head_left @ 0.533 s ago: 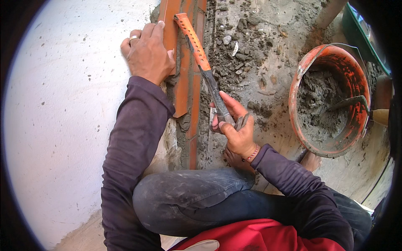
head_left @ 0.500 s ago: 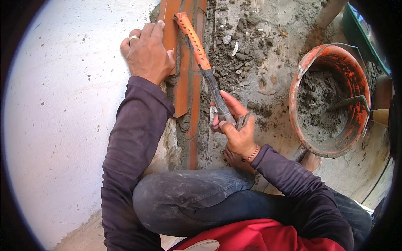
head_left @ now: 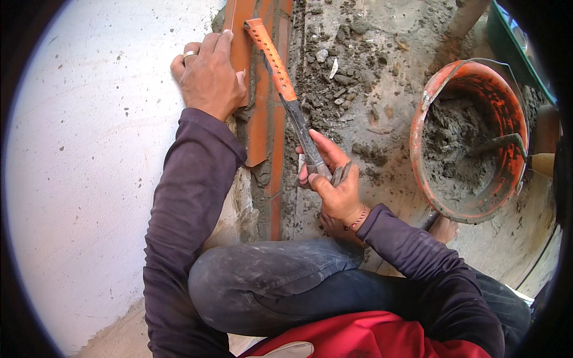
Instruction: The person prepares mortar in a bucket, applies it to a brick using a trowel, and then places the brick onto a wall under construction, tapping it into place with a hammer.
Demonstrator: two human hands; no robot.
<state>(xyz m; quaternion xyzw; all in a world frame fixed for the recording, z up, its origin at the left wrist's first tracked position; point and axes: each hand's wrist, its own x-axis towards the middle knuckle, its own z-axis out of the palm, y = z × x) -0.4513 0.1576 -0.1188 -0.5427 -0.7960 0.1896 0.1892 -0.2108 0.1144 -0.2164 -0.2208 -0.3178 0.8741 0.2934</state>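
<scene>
My left hand (head_left: 209,74), with a ring on one finger, grips an orange brick (head_left: 240,45) beside the white wall. Its fingers are bent over the brick and the thumb lies along the near right side; part of the brick is hidden under the hand. In my right hand (head_left: 340,190) is a hammer (head_left: 279,74), held by its dark metal head. The hammer's orange, hole-dotted grip points away from me, above the brick course (head_left: 258,134). My right fingers partly cover the hammer head.
Grey mortar crumbs (head_left: 340,83) lie along the right of the bricks. An orange bucket (head_left: 419,149) of wet mortar stands at the right, with a trowel (head_left: 507,143) in it. Behind it is a green tub (head_left: 507,45). The white wall (head_left: 89,149) fills the left side.
The hammer and my right hand have shifted slightly left. My left hand stays on the brick.
</scene>
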